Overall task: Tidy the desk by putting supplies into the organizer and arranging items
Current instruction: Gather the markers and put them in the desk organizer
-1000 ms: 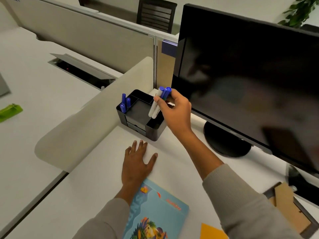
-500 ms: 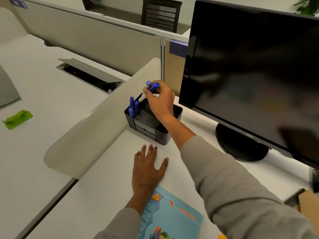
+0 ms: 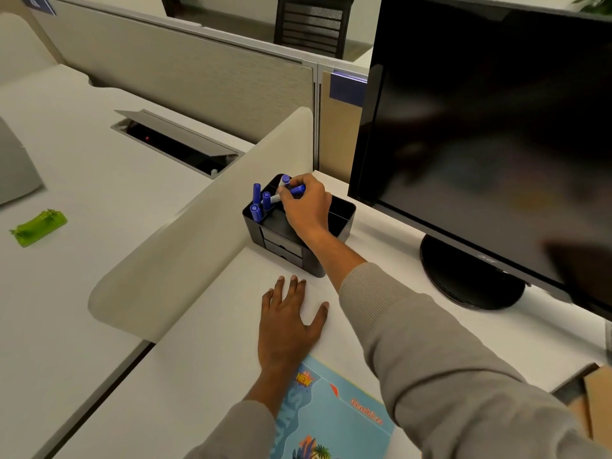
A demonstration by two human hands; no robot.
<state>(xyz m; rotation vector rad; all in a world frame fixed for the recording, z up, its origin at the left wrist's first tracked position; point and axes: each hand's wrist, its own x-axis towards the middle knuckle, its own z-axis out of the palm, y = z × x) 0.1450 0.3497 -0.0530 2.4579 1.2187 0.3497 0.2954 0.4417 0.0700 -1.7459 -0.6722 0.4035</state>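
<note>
A black desk organizer stands on the white desk against the beige divider. Three blue-capped markers stand in its left compartment. My right hand hovers over the organizer and grips two more blue-capped markers, their tips angled down into the left side. My left hand rests flat on the desk in front of the organizer, fingers spread, holding nothing.
A large black monitor on a round stand fills the right. A colourful booklet lies near the front edge. Cardboard sits far right. A green item and an open cable hatch are on the neighbouring desk.
My right hand carried the two markers leftward from the organizer's right side and lowered them toward the left compartment. My left hand stayed flat on the desk.
</note>
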